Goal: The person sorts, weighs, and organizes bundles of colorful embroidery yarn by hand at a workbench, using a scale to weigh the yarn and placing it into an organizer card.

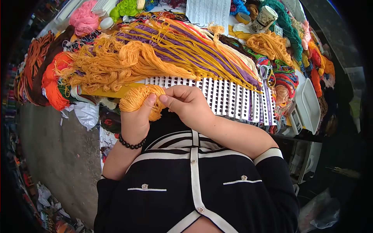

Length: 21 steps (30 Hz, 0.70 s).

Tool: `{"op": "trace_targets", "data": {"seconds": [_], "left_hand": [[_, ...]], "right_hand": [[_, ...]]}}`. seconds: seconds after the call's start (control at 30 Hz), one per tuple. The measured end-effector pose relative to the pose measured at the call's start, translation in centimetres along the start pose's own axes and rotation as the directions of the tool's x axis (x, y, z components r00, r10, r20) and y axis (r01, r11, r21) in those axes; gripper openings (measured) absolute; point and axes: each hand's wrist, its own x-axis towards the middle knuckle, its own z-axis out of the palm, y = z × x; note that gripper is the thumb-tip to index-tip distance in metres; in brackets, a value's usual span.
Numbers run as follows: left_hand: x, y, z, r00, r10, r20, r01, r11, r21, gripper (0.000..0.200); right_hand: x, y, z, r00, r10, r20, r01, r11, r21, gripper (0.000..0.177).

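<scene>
A bundle of light orange embroidery thread [134,98] is looped around the fingers of my left hand [136,121], whose thumb presses on its right side. My right hand [190,105] pinches at the right edge of this bundle with thumb and forefinger; the strand between them is too fine to make out. Just beyond my hands lie white thread cards [227,97] with rows of punched holes. Mustard and purple threads [186,50] hang from these cards and spread away across the table. A large heap of loose orange thread [101,64] lies to the left.
Scissors [267,74] rest on the cards' right end. Behind are a printed sheet [208,15], a patterned can [264,18] and a tape roll [243,18]. A scale with a white tray [309,103] stands at right. Red-orange yarn [54,81] hangs over the left edge.
</scene>
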Motion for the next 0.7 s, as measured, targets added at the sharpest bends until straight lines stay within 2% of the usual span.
{"op": "trace_targets", "data": {"seconds": [0.07, 0.1, 0.17, 0.23, 0.3, 0.33, 0.4, 0.47, 0.53, 0.6, 0.63, 0.7], "left_hand": [[0.0, -0.3, 0.2, 0.999, -0.009, -0.047, 0.005, 0.998, -0.07, 0.019], [0.0, -0.4, 0.2, 0.996, -0.019, -0.092, 0.006, 0.99, -0.139, 0.018], [0.1, -0.2, 0.6, 0.994, -0.05, -0.097, 0.028, 0.978, -0.208, 0.018], [0.1, -0.1, 0.8, 0.992, -0.081, -0.101, 0.05, 0.959, -0.278, 0.018], [0.1, -0.1, 0.9, 0.999, -0.019, -0.038, 0.014, 0.993, -0.121, 0.018], [0.1, 0.0, 0.8, 0.999, -0.019, -0.039, 0.014, 0.993, -0.121, 0.018], [0.1, 0.0, 0.7, 1.0, 0.007, -0.016, -0.005, 0.995, 0.1, 0.017], [0.0, 0.0, 0.8, 0.999, 0.021, -0.025, -0.018, 0.994, 0.109, 0.017], [0.0, -0.3, 0.8, 0.999, 0.037, -0.031, -0.033, 0.993, 0.117, 0.017], [-0.1, -0.7, 0.8, 0.998, 0.038, -0.049, -0.034, 0.997, 0.07, 0.019], [-0.1, -0.7, 0.8, 0.998, 0.04, -0.049, -0.037, 0.997, 0.071, 0.019], [0.1, -0.6, 1.1, 0.999, -0.024, -0.036, 0.016, 0.98, -0.198, 0.021]], "right_hand": [[0.0, 0.2, 0.0, 1.0, 0.026, 0.004, -0.027, 0.982, 0.188, 0.018], [0.0, 0.2, 0.0, 1.0, 0.027, 0.004, -0.027, 0.982, 0.187, 0.018], [0.1, 0.3, -0.1, 0.997, 0.072, -0.018, -0.063, 0.952, 0.299, 0.016], [0.1, 0.3, -0.3, 0.996, 0.082, -0.031, -0.071, 0.958, 0.278, 0.015], [0.1, 0.4, -0.4, 0.995, 0.094, -0.042, -0.08, 0.963, 0.258, 0.015], [0.2, 0.5, -0.4, 0.995, 0.094, -0.039, -0.082, 0.966, 0.246, 0.015], [0.2, 0.7, -0.4, 0.995, 0.095, -0.034, -0.084, 0.968, 0.235, 0.015], [0.1, 0.8, -0.4, 0.996, 0.085, -0.039, -0.078, 0.984, 0.16, 0.015], [0.0, 1.0, -0.6, 0.997, 0.068, -0.038, -0.06, 0.983, 0.175, 0.015], [0.1, 1.1, -0.8, 0.998, 0.049, -0.038, -0.041, 0.981, 0.19, 0.015], [0.1, 1.2, -0.8, 0.998, 0.051, -0.044, -0.038, 0.966, 0.257, 0.013], [0.1, 1.4, -0.9, 0.997, 0.052, -0.048, -0.034, 0.946, 0.321, 0.012]]}}
